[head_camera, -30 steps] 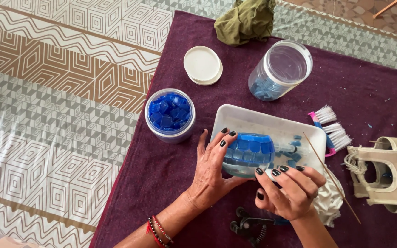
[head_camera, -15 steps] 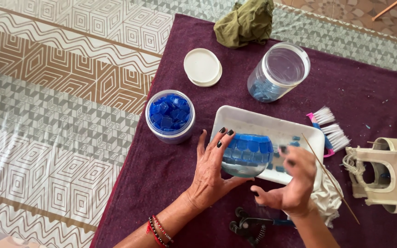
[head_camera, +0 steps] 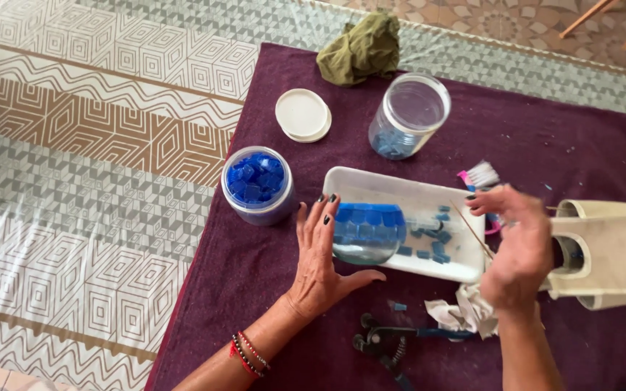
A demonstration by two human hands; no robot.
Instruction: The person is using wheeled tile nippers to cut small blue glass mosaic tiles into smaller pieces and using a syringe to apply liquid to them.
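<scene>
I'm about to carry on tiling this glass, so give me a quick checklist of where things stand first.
1. Glass vessel steadied: ok, left hand rests against it in the white tray.
2. Right hand free: cannot tell, it is blurred.
3. Loose blue tiles in the tray: ok.
4. Full tub of blue tiles open: ok, white lid lies apart.
5. Nippers at hand: ok, on the purple cloth near the wrists.
</scene>
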